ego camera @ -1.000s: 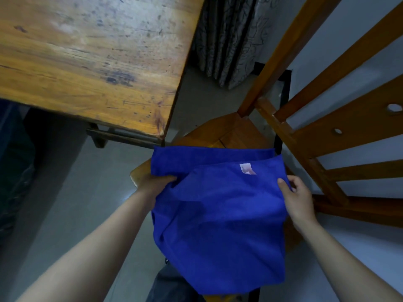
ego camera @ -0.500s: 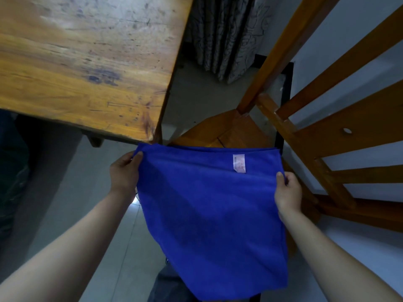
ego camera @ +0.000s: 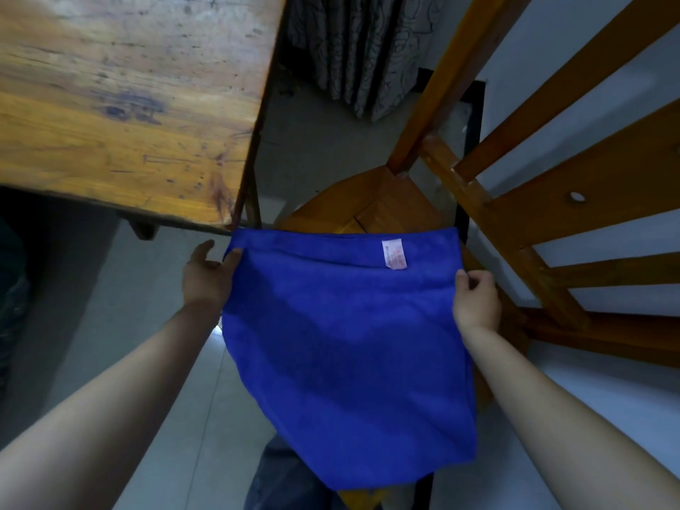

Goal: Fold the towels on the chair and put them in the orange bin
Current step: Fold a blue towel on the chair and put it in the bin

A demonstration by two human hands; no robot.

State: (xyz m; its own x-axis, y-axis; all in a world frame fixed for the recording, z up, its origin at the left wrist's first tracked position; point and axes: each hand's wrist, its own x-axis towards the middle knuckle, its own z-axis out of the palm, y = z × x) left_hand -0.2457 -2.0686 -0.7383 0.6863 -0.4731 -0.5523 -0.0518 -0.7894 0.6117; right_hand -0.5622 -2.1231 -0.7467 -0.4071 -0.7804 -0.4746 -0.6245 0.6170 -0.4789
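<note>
A blue towel (ego camera: 342,347) with a small white label near its top edge hangs spread out above the wooden chair seat (ego camera: 382,204). My left hand (ego camera: 206,277) pinches the towel's upper left corner between thumb and fingers. At the upper right edge my right hand (ego camera: 476,300) grips the cloth. The towel's lower part droops toward me and hides most of the seat. The orange bin is not in view.
A worn wooden table (ego camera: 121,104) fills the upper left, its corner close to my left hand. The chair's slatted back (ego camera: 552,200) rises on the right. A patterned curtain (ego camera: 360,49) hangs at the back. Grey tiled floor (ego camera: 176,417) lies below, with my trouser leg at the bottom.
The towel was bunched between my hands a second ago. Both hands have moved apart and pulled its top edge out flat and taut.
</note>
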